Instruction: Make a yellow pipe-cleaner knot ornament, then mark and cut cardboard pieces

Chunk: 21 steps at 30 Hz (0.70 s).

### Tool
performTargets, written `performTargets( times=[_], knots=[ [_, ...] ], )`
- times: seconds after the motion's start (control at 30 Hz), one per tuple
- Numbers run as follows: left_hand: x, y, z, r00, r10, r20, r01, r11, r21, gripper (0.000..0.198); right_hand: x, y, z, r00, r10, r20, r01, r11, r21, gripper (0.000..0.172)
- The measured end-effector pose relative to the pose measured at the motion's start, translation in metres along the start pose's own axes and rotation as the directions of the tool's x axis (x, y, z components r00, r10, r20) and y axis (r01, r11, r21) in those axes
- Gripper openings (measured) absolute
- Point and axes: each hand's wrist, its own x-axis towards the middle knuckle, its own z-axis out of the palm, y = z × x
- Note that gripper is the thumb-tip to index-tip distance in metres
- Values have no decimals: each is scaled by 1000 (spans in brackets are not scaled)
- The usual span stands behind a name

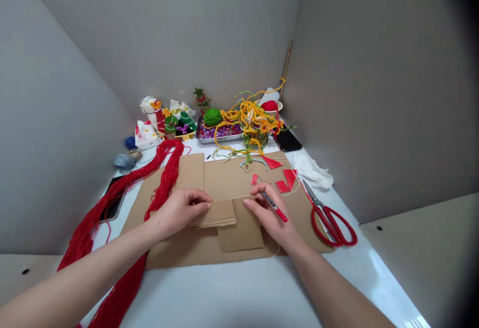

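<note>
My left hand (180, 210) pinches the left end of a small folded strip of brown cardboard (217, 214), fingers closed on it. My right hand (270, 214) holds a red pen (274, 206) between its fingers, its fingertips resting on a second cardboard piece (241, 230) beside the strip. Both pieces lie on a large brown cardboard sheet (224, 178) spread over the white table (232, 293).
Red scissors (331, 220) lie right of the sheet, with a white cloth (312, 170) behind them. A long hank of red yarn (123, 218) runs along the left. Small red paper scraps (285, 180), a bead tray (219, 132), tangled orange and green cord (252, 118) and craft figures (168, 121) sit at the back.
</note>
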Motion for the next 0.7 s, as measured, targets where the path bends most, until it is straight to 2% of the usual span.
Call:
performTargets(
  times=[0.23,0.4,0.7],
  knots=[
    [-11,4,-1,989,124,-83,-118,991,66,21,-1,-3,-2,997,-67,-43,66,998,-24,21],
    [-23,9,0,975,160,-155,-141,982,129,20,-4,-4,-1,996,-71,-61,70,997,-11,20],
    [-30,12,1,975,163,-152,-150,984,95,11,-5,1,0,994,-101,-43,102,994,38,21]
  ],
)
